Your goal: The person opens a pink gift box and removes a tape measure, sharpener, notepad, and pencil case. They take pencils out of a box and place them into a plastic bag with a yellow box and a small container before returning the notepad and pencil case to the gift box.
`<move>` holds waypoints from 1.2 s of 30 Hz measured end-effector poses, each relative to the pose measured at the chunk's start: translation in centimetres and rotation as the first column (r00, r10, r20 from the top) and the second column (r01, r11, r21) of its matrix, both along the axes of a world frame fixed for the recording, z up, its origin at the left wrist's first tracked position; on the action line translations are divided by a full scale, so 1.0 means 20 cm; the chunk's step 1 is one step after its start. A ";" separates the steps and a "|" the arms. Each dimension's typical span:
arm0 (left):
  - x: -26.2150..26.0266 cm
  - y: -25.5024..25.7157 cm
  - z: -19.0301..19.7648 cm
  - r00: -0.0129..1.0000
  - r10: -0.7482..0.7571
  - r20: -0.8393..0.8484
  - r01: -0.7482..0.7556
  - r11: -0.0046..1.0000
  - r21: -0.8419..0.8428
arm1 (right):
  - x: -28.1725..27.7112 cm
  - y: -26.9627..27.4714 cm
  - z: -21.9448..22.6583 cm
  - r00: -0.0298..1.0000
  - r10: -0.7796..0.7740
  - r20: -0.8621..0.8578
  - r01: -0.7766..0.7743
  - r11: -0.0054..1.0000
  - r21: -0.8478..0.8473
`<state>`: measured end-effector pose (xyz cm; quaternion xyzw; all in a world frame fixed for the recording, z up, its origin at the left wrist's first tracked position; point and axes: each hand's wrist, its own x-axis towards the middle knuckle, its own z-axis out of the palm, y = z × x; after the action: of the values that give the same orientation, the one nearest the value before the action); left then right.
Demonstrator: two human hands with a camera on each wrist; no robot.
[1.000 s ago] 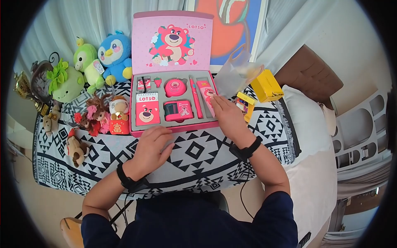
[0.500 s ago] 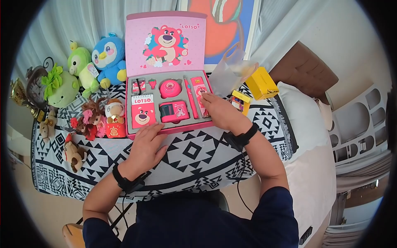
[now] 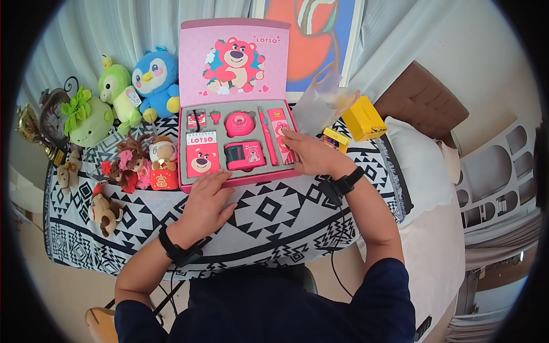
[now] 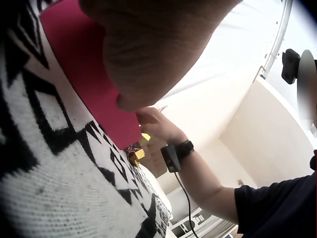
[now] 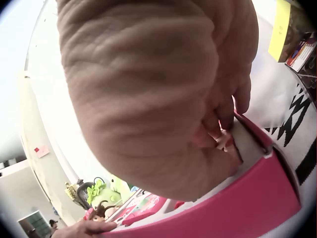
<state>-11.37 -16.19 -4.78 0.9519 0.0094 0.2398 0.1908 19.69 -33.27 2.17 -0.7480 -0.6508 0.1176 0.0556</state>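
Observation:
An open pink gift box [image 3: 246, 182] shows a bear picture inside its raised lid [image 3: 233, 63]. Its grey insert holds a notepad [image 3: 202, 157], a pink sharpener-like item [image 3: 245, 155], a round pink item [image 3: 239, 123], a pink pen [image 3: 267, 137] and a narrow pink box [image 3: 278, 119]. The right hand [image 3: 313, 155] has its fingers over the lower half of the narrow box; in the right wrist view, thumb and fingers of this hand [image 5: 148, 99] pinch something pink, partly hidden. The left hand [image 3: 204, 207] rests relaxed on the gift box's front edge, fingers extended.
Plush toys, one blue [image 3: 155, 80] and one green [image 3: 117, 94], stand behind small dolls [image 3: 134, 163] at the left. A clear bag [image 3: 320, 106], a yellow box [image 3: 364, 119] and a smaller yellow pack [image 3: 335, 140] are on the right. Patterned cloth [image 3: 263, 217] covers the table.
The left hand has come onto the gift box's front edge from just before it. The right hand has shifted lower along the narrow box, its thumb now at the lower end. The head view shifted slightly.

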 end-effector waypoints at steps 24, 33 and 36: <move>0.01 0.00 0.03 1.000 -0.023 0.015 0.023 1.000 0.001 | 0.31 0.05 0.15 0.673 -0.592 0.443 0.278 0.758 0.589; 0.00 0.00 0.03 1.000 -0.026 0.014 0.026 1.000 0.008 | 0.39 -0.06 0.29 0.714 -0.539 0.447 0.034 0.664 0.747; 0.01 0.00 0.04 1.000 -0.024 0.009 0.024 1.000 0.002 | 0.10 -0.23 0.54 0.731 -0.529 0.430 0.029 0.654 0.756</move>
<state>-11.23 -16.28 -4.00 0.9510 -0.0030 0.2420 0.1927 21.77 -37.80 12.88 -0.7589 -0.4921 -0.4031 0.1392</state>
